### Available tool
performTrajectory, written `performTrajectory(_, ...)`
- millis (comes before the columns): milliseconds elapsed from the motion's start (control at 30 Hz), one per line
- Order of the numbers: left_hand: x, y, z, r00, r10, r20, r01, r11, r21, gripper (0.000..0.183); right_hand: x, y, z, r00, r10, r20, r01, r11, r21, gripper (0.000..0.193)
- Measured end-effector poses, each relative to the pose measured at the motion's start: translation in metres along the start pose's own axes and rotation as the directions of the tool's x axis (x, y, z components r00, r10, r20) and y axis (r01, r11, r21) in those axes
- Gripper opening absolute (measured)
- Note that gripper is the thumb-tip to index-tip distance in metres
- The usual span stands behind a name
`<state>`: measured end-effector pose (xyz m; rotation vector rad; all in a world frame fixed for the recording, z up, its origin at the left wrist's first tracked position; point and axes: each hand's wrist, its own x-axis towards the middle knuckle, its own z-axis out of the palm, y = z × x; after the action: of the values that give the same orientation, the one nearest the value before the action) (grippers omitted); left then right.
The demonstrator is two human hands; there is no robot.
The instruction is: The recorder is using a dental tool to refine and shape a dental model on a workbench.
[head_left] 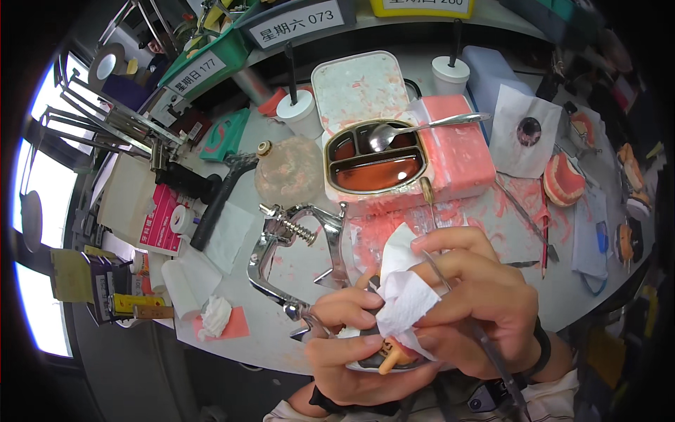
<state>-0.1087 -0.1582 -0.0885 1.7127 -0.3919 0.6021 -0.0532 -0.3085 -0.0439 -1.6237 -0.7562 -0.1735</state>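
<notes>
the front edge of the bench (271, 337) is seen as a curve below the hands, and the dental model (394, 357) is held near that edge, in front of the pink-littered middle. the model is grasped by the left hand (337, 369), its fingers and thumb closed about the dark base. a folded white tissue (406, 302) is pinched by the right hand (485, 309) and laid over the model; a slim metal tool (496, 357) is also carried through the right hand, its shaft slanted down past the wrist. to the left, room for movement is bounded by a chrome frame (256, 266) standing near the left fingers; pale bench surface is seen on its outer side, toward a crumpled white tissue (215, 316) set partly on a flat pink sheet (239, 323). farther back, the way is closed by a wax pot (380, 190), whose rounded tray is divided into compartments of glossy reddish-brown liquid. a polished spoon (446, 121) is rested across it, with its handle over a smooth pink block (460, 158). thin, curled pink shavings (517, 200) are scattered to the right, beside a pink-gummed denture model (562, 179). a coiled spring (299, 231) is noted on the chrome frame.
</notes>
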Motion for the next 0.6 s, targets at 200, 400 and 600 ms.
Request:
performTrajectory(200, 0.005, -0.014, -0.003, 0.995, -0.039, -0.089, 0.004, 0.933, -0.360, 0.069, -0.001, 0.017, -0.022, 0.980, -0.187, 0.066, 0.198, 0.940, -0.277, 0.021)
performTrajectory(400, 0.005, -0.014, -0.003, 0.977, -0.212, -0.020, 0.164, 0.811, -0.562, 0.065, -0.001, 0.027, -0.032, 0.954, -0.288, -0.082, 0.211, 0.842, -0.497, 0.013)
performTrajectory(600, 0.006, -0.016, -0.007, 0.995, -0.101, 0.015, 0.098, 0.905, -0.413, 0.067, -0.001, 0.017, -0.022, 0.982, -0.166, -0.092, 0.116, 0.908, -0.403, 0.021)
